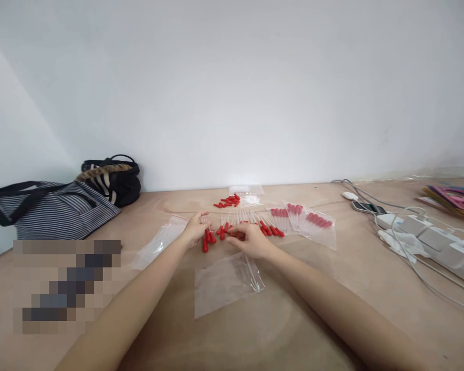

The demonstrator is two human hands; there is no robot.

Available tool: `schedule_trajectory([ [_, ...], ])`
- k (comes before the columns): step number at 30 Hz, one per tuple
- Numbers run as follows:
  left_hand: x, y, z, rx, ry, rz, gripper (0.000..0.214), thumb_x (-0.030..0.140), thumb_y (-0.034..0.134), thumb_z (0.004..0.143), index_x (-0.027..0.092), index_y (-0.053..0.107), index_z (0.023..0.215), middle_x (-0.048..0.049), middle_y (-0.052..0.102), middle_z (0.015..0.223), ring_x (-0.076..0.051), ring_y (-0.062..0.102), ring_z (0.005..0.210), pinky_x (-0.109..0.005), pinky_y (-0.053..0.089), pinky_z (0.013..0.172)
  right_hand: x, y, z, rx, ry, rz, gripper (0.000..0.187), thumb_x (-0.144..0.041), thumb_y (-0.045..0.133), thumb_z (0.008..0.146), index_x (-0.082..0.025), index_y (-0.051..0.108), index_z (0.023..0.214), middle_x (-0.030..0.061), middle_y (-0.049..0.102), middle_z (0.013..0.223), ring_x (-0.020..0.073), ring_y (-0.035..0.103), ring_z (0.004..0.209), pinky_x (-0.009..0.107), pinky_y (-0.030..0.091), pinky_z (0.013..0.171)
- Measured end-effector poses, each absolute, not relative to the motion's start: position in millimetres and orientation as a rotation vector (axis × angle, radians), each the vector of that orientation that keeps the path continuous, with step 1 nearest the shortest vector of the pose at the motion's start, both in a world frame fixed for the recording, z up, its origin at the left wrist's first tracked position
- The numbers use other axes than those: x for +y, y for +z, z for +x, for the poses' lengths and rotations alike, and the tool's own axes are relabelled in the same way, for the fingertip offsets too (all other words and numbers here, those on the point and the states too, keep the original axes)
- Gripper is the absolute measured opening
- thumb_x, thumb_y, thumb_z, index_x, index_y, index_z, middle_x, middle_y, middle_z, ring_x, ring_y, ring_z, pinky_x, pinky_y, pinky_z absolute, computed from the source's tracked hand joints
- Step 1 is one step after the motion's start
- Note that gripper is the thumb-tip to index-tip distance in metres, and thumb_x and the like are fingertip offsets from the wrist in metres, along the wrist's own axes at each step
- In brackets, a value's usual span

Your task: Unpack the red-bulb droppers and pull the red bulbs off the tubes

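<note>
— At the middle of the bench (332, 288), what are you seeing on your feed?

— I am watching both hands working close together. The left hand (195, 229) is resting low over the wood, and its fingers (203, 216) are curling round a bunch of droppers (208, 240), with the red bulbs sticking out on the near side.

— And the right?

— The right hand (252, 240) is sitting just beside it. Its fingers (235, 232) are pinching a single dropper (225, 233) at the red bulb end, right next to the bunch.

— Where are the other droppers lying?

— I am seeing loose droppers (268, 229) fanning out just beyond the right hand, and a small pile (228, 201) lying farther off, near the wall. Filled bags (317, 225) are lying to the right of those. One clear bag (224, 283) is lying near me, between the forearms, and another clear bag (158, 245) is lying left of the left hand.

— Anything at the edges?

— A striped bag (50, 208) and a black bag (114, 178) are sitting at the far left by the wall. At the right I am making out a power strip (429, 238) with trailing cables, a phone (367, 207) and coloured folders (454, 198).
</note>
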State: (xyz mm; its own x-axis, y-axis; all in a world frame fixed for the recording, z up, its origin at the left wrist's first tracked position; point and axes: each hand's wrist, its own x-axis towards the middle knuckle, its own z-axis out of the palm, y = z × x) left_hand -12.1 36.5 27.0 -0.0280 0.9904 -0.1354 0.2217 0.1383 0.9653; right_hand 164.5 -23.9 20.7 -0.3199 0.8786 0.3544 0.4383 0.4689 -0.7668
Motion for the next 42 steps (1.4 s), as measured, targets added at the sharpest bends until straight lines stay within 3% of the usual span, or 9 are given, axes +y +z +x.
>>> schedule_trajectory([
  [6, 61.4, 27.0, -5.4, 1.641, 0.869, 1.599, 0.066, 0.007, 0.064, 0.067, 0.022, 0.040, 0.126, 0.0070, 0.055, 0.052, -0.010, 0.056, 0.045, -0.020, 0.045, 0.051, -53.1, 10.5, 220.2, -1.955, 0.565, -1.199, 0.013, -0.020, 0.053, 0.073, -0.017, 0.065, 0.077, 0.0027, 0.061, 0.072, 0.0104, 0.052, 0.061, 0.022, 0.041, 0.057],
  [11, 68.3, 24.8, -0.2, 1.819, 0.832, 1.760, 0.065, 0.019, 0.070, 0.063, 0.021, 0.044, 0.122, -0.0005, 0.065, 0.073, -0.016, 0.062, 0.061, -0.024, 0.046, 0.061, -73.5, 6.2, 234.4, -1.944, 0.601, -1.326, 0.015, -0.024, 0.052, 0.075, -0.018, 0.065, 0.074, 0.0011, 0.062, 0.067, 0.0096, 0.049, 0.055, 0.021, 0.038, 0.053],
  [15, 69.4, 19.7, -2.4, 1.924, 0.827, 1.799, 0.057, 0.025, 0.068, 0.065, 0.015, 0.048, 0.118, -0.0084, 0.067, 0.088, -0.020, 0.063, 0.076, -0.026, 0.046, 0.067, -79.3, 7.0, 226.6, -1.939, 0.601, -1.388, 0.021, -0.031, 0.052, 0.076, -0.018, 0.062, 0.063, -0.0001, 0.061, 0.062, 0.0095, 0.048, 0.054, 0.022, 0.035, 0.052],
  [21, 62.4, 17.5, -17.9, 1.908, 0.807, 1.846, 0.036, 0.023, 0.060, 0.072, 0.012, 0.056, 0.106, -0.0084, 0.068, 0.086, -0.017, 0.065, 0.071, -0.024, 0.049, 0.063, -86.1, 10.8, 212.5, -2.011, 0.594, -1.419, 0.033, -0.043, 0.050, 0.077, -0.019, 0.059, 0.056, -0.0025, 0.058, 0.056, 0.0097, 0.048, 0.055, 0.023, 0.031, 0.056],
  [26, 29.1, 24.2, -24.6, 1.765, 0.845, 1.994, 0.023, 0.019, 0.053, 0.074, 0.013, 0.060, 0.095, -0.0075, 0.067, 0.089, -0.017, 0.064, 0.078, -0.026, 0.050, 0.072, -92.9, 14.7, 201.3, -1.945, 0.631, -1.527, 0.037, -0.054, 0.054, 0.071, -0.019, 0.058, 0.056, -0.0027, 0.060, 0.061, 0.0111, 0.051, 0.059, 0.028, 0.033, 0.067],
  [30, -15.9, 21.5, -25.0, 1.594, 0.953, 2.173, 0.022, 0.028, 0.048, 0.080, 0.017, 0.060, 0.095, -0.0066, 0.062, 0.104, -0.018, 0.057, 0.098, -0.032, 0.043, 0.089, -94.8, 10.1, 196.0, -1.960, 0.652, -1.491, 0.019, -0.036, 0.065, 0.064, -0.020, 0.057, 0.058, -0.0009, 0.060, 0.073, 0.0154, 0.052, 0.076, 0.032, 0.033, 0.076],
  [34, -58.1, 18.8, -25.5, 1.196, 0.870, 2.518, 0.023, 0.032, 0.046, 0.082, 0.020, 0.060, 0.095, -0.0066, 0.059, 0.109, -0.020, 0.053, 0.105, -0.036, 0.042, 0.093, -85.8, 3.2, 204.4, -1.870, 0.763, -1.301, 0.010, -0.024, 0.057, 0.069, -0.018, 0.055, 0.062, 0.0019, 0.054, 0.077, 0.0130, 0.050, 0.074, 0.026, 0.038, 0.068],
  [39, -82.2, 21.0, -15.7, 0.865, 0.499, 2.679, 0.035, 0.034, 0.051, 0.080, 0.024, 0.053, 0.114, -0.0079, 0.045, 0.130, -0.023, 0.042, 0.119, -0.040, 0.038, 0.097, -60.9, 2.9, 237.9, -1.683, 0.891, -1.145, 0.021, -0.039, 0.050, 0.076, -0.018, 0.048, 0.073, -0.0008, 0.050, 0.071, 0.0100, 0.048, 0.060, 0.023, 0.038, 0.054],
  [42, -80.0, 19.0, -6.1, 0.803, 0.421, 2.728, 0.038, 0.035, 0.052, 0.080, 0.024, 0.053, 0.116, -0.0083, 0.043, 0.132, -0.024, 0.038, 0.122, -0.042, 0.036, 0.099, -44.6, 7.4, 276.6, -1.662, 0.879, -1.213, 0.029, -0.046, 0.053, 0.072, -0.018, 0.049, 0.071, -0.0033, 0.048, 0.060, 0.0100, 0.047, 0.055, 0.024, 0.039, 0.054],
])
